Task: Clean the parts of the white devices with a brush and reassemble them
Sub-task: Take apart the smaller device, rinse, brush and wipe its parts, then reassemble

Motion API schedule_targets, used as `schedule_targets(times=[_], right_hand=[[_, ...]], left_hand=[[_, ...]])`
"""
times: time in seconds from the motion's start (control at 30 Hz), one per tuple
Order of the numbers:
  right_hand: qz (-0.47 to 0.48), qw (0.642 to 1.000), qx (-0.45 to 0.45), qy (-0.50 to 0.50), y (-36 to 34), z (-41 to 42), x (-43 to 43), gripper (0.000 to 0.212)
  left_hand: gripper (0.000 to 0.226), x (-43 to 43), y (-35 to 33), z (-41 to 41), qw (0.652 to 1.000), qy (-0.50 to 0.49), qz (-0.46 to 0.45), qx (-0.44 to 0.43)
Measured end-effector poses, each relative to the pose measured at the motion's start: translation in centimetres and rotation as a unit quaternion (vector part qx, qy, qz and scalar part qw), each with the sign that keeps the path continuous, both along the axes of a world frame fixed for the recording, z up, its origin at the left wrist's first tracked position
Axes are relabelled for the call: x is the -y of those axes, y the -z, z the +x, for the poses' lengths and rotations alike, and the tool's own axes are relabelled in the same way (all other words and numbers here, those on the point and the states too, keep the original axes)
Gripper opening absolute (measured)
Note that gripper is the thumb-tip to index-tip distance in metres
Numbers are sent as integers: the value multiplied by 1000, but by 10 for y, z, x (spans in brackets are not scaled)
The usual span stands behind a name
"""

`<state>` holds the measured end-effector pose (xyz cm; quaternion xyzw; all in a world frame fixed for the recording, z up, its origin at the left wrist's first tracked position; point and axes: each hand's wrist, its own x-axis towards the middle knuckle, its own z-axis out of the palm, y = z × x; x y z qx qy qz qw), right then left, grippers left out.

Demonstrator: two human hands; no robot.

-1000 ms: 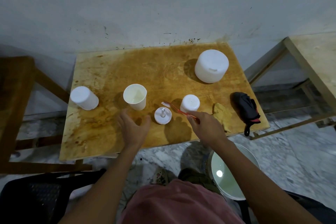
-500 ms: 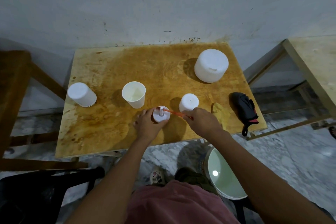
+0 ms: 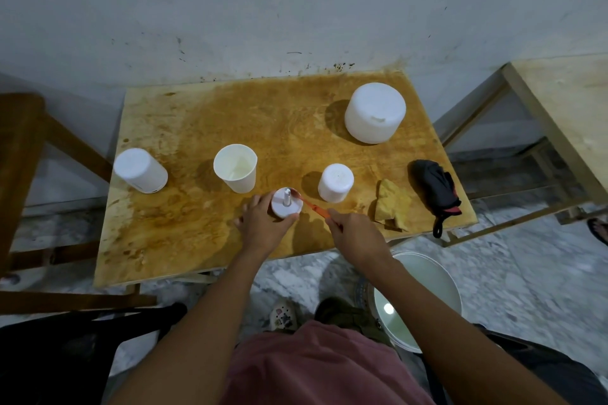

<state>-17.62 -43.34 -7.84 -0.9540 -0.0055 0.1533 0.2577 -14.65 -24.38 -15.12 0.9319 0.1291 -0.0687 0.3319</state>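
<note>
A small white round cap with an upright stem point(image 3: 285, 204) sits near the front of the stained wooden table point(image 3: 184, 207). My left hand point(image 3: 263, 223) grips its rim from the left and front. My right hand point(image 3: 357, 235) holds an orange brush point(image 3: 311, 205) whose head touches the stem. Behind stand an open white cup point(image 3: 235, 168), a small white cylinder point(image 3: 335, 182), a white cylinder on its side point(image 3: 139, 170) at the left, and a large white drum-shaped device point(image 3: 374, 112) at the back right.
A yellow sponge point(image 3: 391, 204) and a black folded pouch point(image 3: 436, 189) lie at the table's right front. A white bucket point(image 3: 424, 299) stands on the floor by my right arm. Wooden furniture flanks both sides; a black chair point(image 3: 65, 348) is at lower left.
My left hand moved forward from the bare table and took hold of the stemmed cap. The brush head swung in from above the cap to touch the stem.
</note>
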Motion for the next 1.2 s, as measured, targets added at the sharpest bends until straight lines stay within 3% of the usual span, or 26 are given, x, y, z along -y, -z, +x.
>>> schedule_targets(times=[0.17,0.4,0.6,0.97,1.2], right_hand=[[25,1000,-4,-8,-7,-1,5,32],[-71,997,16,-34,-15,2,2,35],[-54,997,-27,-53,-26,-4,12,32],[-40,997,-10,-66,-13,-7,-4,33],[-90,994,29,-57,-16,-3,11,34]], left_hand=[[68,0,1,-2,1000,1,2,5],[70,0,1,-1,1000,-1,0,-6],[68,2,-2,-2,1000,-5,-3,1],[62,2,-2,-1,1000,-18,-13,9],[67,1,-5,0,999,-23,-36,9]])
